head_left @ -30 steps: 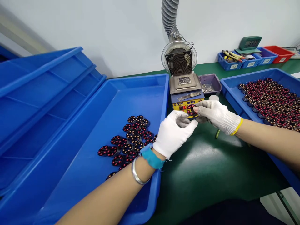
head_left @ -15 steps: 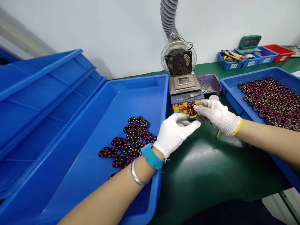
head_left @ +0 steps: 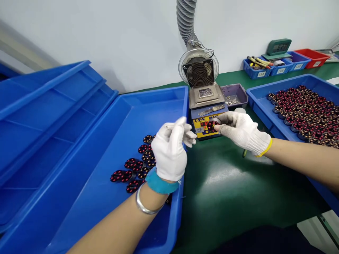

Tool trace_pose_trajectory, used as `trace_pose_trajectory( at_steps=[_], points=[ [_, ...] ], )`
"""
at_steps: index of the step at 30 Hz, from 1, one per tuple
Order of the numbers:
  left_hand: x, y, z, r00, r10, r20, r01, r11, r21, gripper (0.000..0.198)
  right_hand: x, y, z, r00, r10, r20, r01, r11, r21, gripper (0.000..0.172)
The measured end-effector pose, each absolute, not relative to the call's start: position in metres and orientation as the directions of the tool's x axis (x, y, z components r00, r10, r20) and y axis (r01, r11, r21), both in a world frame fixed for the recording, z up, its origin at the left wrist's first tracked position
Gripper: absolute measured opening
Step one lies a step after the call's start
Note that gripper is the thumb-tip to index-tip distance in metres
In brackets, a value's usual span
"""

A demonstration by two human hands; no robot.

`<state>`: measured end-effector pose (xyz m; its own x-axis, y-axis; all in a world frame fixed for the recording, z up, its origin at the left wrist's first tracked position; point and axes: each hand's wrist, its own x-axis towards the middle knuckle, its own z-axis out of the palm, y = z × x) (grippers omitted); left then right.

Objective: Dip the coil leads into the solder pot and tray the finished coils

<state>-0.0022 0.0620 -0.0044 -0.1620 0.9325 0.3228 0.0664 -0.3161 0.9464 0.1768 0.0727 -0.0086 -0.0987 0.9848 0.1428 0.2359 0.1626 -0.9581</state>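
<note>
My right hand, in a white glove with a yellow cuff, pinches a round black part with red-tipped points between thumb and fingers. It holds the part in front of the yellow face of a heated solder pot. My left hand, also gloved, is over the right wall of a large blue tray, its fingers apart with nothing visible in them. Beneath and beside that hand lie several similar round parts with red or copper-coloured points, partly hidden by the glove and wrist.
A flat metal scraper lies on the pot's front ledge, with a fan and hose behind. A grey bin is beside it. Right, another blue tray holds many round parts. Stacked blue trays lean at left.
My left hand has moved left, away from the right hand and over the tray wall. My right hand keeps the round part near the pot, turned slightly and a little lower.
</note>
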Motion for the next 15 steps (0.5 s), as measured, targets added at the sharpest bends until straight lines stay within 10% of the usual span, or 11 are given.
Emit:
trace_pose_trajectory(
  at_steps=[8, 15],
  points=[
    [0.012, 0.060, -0.017, 0.187, 0.978, 0.091, 0.314, -0.148, 0.938, 0.035, 0.173, 0.070, -0.013, -0.150, 0.966, 0.213, 0.162, 0.236, -0.958, 0.017],
    [0.008, 0.050, -0.017, 0.328, 0.912, 0.245, 0.278, -0.341, 0.898, 0.023, 0.185, 0.085, -0.006, -0.063, 0.967, 0.248, 0.208, 0.256, -0.944, 0.023]
  ],
)
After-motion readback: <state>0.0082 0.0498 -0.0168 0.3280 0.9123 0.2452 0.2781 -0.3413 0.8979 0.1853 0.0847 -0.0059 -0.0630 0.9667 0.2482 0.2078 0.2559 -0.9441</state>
